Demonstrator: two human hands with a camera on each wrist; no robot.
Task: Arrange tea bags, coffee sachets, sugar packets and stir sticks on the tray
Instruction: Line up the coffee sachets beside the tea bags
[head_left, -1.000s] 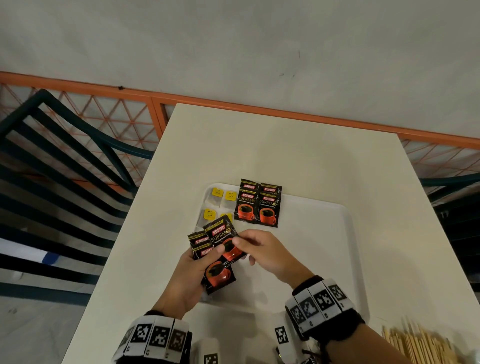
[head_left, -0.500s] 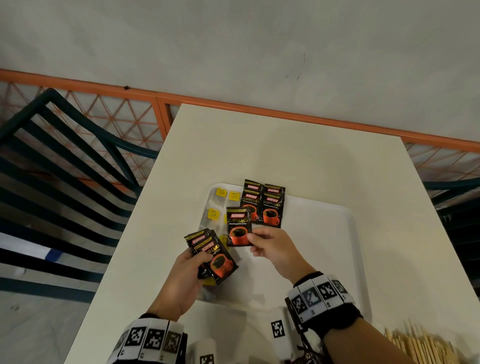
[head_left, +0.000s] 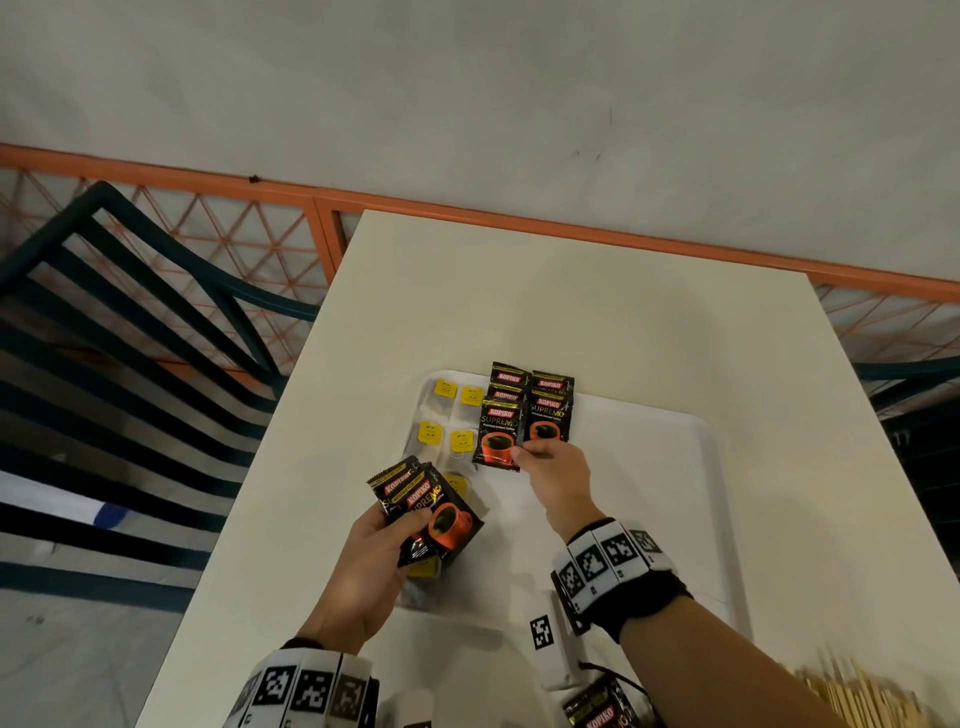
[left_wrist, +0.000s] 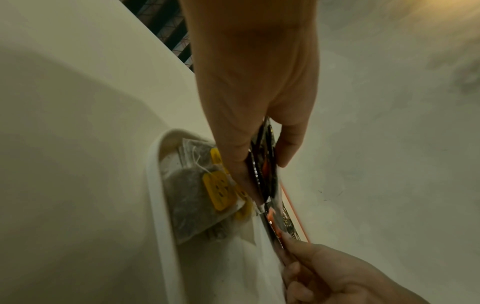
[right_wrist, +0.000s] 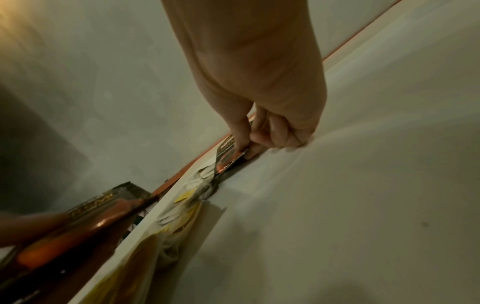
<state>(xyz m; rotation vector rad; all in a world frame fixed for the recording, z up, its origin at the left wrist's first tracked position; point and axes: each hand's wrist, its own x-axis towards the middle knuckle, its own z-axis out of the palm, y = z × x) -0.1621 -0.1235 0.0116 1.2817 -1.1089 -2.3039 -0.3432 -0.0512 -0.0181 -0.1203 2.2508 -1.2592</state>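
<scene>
The right hand (head_left: 553, 480) pinches a sachet's (head_left: 497, 435) near corner, long axis pointing away, seemingly lowering it beside the sachet row (head_left: 549, 410); the left hand (head_left: 371, 561) grips spares (head_left: 434, 512).

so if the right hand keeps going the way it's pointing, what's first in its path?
Probably the coffee sachets already laid on the tray: the right hand pinches one sachet that overlaps that stack. Height above it is unclear.

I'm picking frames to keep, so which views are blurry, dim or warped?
Head view: sharp on the tray, stir sticks smeared, railing bowed. Left wrist view: dim, tea bags readable. Right wrist view: dim, the near coffee sachets blurred.
</scene>
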